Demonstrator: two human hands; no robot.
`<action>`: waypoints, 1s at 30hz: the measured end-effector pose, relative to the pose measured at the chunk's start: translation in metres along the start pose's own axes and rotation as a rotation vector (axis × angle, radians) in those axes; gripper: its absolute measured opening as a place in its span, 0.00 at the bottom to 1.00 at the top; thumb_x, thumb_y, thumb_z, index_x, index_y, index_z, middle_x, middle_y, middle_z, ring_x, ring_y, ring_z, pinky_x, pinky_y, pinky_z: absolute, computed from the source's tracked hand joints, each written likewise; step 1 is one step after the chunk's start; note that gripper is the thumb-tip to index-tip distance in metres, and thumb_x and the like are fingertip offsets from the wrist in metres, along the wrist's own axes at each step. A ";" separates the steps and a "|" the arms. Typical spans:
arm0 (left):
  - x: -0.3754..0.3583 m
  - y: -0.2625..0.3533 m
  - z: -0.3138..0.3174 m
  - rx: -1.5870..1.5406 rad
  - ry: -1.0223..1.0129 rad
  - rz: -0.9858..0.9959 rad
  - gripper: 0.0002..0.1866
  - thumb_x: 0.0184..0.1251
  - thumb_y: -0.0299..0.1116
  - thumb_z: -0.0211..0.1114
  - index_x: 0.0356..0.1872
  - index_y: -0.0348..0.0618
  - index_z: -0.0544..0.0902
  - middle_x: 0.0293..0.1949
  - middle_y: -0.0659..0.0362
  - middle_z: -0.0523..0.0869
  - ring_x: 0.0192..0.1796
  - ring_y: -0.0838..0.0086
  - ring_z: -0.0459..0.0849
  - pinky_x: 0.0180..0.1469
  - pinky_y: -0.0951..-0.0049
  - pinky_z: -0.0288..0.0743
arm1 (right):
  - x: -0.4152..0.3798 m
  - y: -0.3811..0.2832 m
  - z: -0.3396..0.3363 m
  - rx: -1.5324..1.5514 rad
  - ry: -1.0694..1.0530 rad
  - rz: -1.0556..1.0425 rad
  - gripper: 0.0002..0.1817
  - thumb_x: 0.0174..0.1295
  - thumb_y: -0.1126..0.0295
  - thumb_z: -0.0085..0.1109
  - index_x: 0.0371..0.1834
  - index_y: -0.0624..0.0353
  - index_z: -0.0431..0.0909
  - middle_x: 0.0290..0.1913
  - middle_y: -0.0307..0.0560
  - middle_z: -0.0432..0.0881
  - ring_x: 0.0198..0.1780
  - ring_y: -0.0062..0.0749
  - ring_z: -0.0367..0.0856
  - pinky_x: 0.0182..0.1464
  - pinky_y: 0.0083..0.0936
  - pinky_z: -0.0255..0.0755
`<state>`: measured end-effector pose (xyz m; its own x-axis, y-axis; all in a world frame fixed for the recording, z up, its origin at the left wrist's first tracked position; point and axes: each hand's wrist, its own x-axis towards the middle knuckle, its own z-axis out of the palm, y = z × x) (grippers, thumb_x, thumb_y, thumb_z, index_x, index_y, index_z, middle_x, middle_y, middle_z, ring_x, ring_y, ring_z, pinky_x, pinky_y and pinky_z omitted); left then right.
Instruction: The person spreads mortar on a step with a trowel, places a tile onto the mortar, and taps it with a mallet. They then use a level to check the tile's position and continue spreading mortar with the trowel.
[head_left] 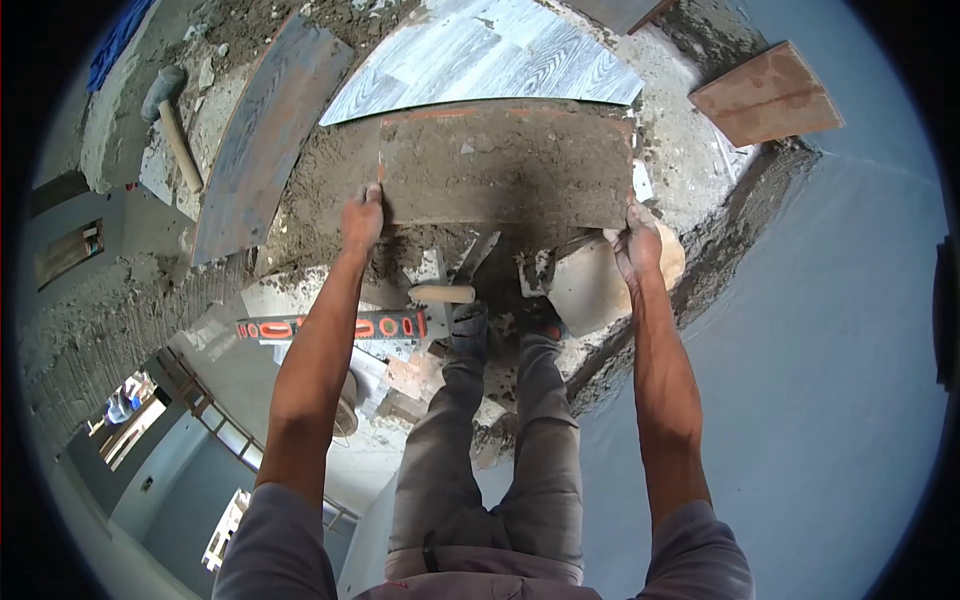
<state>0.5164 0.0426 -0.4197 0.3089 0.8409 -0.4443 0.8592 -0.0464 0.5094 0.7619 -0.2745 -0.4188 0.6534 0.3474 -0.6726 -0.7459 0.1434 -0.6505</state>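
Observation:
Between my hands is a long floor tile [450,170], its upward face coated with grey-brown mortar and a bit of orange-red showing along the far edge. My left hand [362,217] is closed on its left edge near the corner. The near right corner is gripped by my right hand [637,243], whose fingers look dusty with mortar. Just beyond it lies a grey wood-patterned tile surface [480,60]. To the left, wet mortar [320,190] spreads beside a darker wood-look tile [265,150].
A mallet [180,140] lies at far left. Near my feet are an orange-and-black spirit level [390,325], a wooden handle [442,294] and a pale tile piece [590,285]. A reddish-brown tile [768,95] leans by the blue-grey wall [800,380] on the right.

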 end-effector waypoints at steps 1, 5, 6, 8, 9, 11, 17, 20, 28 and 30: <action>0.000 0.010 0.001 0.006 0.003 -0.006 0.19 0.68 0.44 0.50 0.45 0.40 0.79 0.37 0.49 0.83 0.42 0.63 0.81 0.47 0.65 0.70 | -0.005 -0.002 0.002 -0.008 -0.006 -0.013 0.17 0.70 0.68 0.37 0.58 0.59 0.68 0.50 0.42 0.77 0.40 0.26 0.80 0.35 0.23 0.80; 0.026 -0.004 0.012 -0.453 -0.107 -0.187 0.15 0.69 0.41 0.52 0.46 0.41 0.77 0.31 0.62 0.79 0.37 0.75 0.75 0.40 0.75 0.69 | -0.014 0.000 0.003 -0.046 0.005 -0.059 0.16 0.70 0.68 0.40 0.58 0.60 0.69 0.50 0.43 0.77 0.39 0.25 0.80 0.34 0.22 0.79; 0.027 -0.007 0.010 -0.615 -0.222 -0.258 0.14 0.70 0.40 0.51 0.46 0.41 0.77 0.34 0.59 0.81 0.41 0.73 0.77 0.42 0.71 0.72 | -0.015 0.002 -0.001 -0.042 -0.002 -0.054 0.16 0.70 0.68 0.40 0.58 0.60 0.69 0.50 0.43 0.77 0.39 0.25 0.80 0.34 0.22 0.79; 0.012 0.001 0.007 -0.796 -0.234 -0.291 0.13 0.70 0.38 0.50 0.47 0.42 0.75 0.39 0.58 0.80 0.44 0.71 0.78 0.45 0.68 0.73 | -0.013 0.004 -0.008 -0.072 0.033 -0.090 0.16 0.69 0.68 0.42 0.56 0.60 0.70 0.50 0.44 0.77 0.39 0.24 0.79 0.33 0.20 0.77; -0.008 0.004 0.002 -0.974 -0.250 -0.338 0.12 0.71 0.37 0.49 0.48 0.42 0.73 0.45 0.57 0.80 0.47 0.70 0.78 0.48 0.65 0.75 | -0.018 0.001 -0.010 -0.083 0.040 -0.096 0.16 0.68 0.68 0.44 0.55 0.61 0.72 0.48 0.45 0.78 0.39 0.24 0.79 0.34 0.20 0.76; -0.041 0.003 -0.014 -1.069 -0.318 -0.335 0.12 0.70 0.35 0.49 0.49 0.42 0.71 0.47 0.57 0.78 0.49 0.69 0.78 0.50 0.63 0.75 | -0.026 -0.003 -0.016 -0.069 0.032 -0.084 0.17 0.68 0.68 0.45 0.56 0.63 0.70 0.46 0.47 0.79 0.39 0.27 0.80 0.38 0.21 0.75; -0.145 -0.041 -0.070 -1.406 -0.553 -0.317 0.22 0.67 0.28 0.50 0.62 0.41 0.61 0.59 0.56 0.69 0.60 0.67 0.70 0.63 0.66 0.64 | -0.082 -0.005 -0.043 -0.195 -0.012 0.024 0.17 0.67 0.67 0.47 0.56 0.60 0.70 0.45 0.41 0.80 0.38 0.20 0.78 0.33 0.16 0.72; -0.185 -0.080 -0.094 -1.451 -0.645 -0.266 0.36 0.63 0.29 0.55 0.70 0.42 0.47 0.68 0.57 0.57 0.69 0.65 0.56 0.70 0.64 0.49 | -0.100 0.008 -0.038 -0.208 -0.007 0.087 0.16 0.66 0.67 0.49 0.54 0.61 0.71 0.43 0.43 0.80 0.37 0.20 0.79 0.33 0.15 0.72; -0.279 -0.103 -0.178 -1.348 -0.375 -0.442 0.44 0.53 0.43 0.66 0.69 0.44 0.52 0.67 0.54 0.60 0.67 0.59 0.60 0.67 0.56 0.55 | -0.102 0.052 0.038 -0.816 -0.435 -0.150 0.16 0.65 0.70 0.50 0.54 0.63 0.72 0.47 0.41 0.77 0.36 0.22 0.76 0.33 0.16 0.71; -0.281 -0.103 -0.194 -1.398 -0.135 -0.453 0.41 0.53 0.43 0.66 0.67 0.44 0.57 0.63 0.53 0.66 0.64 0.58 0.66 0.64 0.55 0.60 | -0.088 0.067 0.065 -1.125 -0.641 -0.386 0.16 0.64 0.75 0.48 0.56 0.61 0.71 0.48 0.41 0.77 0.44 0.28 0.77 0.38 0.21 0.75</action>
<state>0.2619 -0.0846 -0.2045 0.2296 0.5825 -0.7798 -0.1673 0.8128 0.5580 0.6464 -0.2353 -0.3807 0.3900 0.8698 -0.3023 0.1816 -0.3945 -0.9008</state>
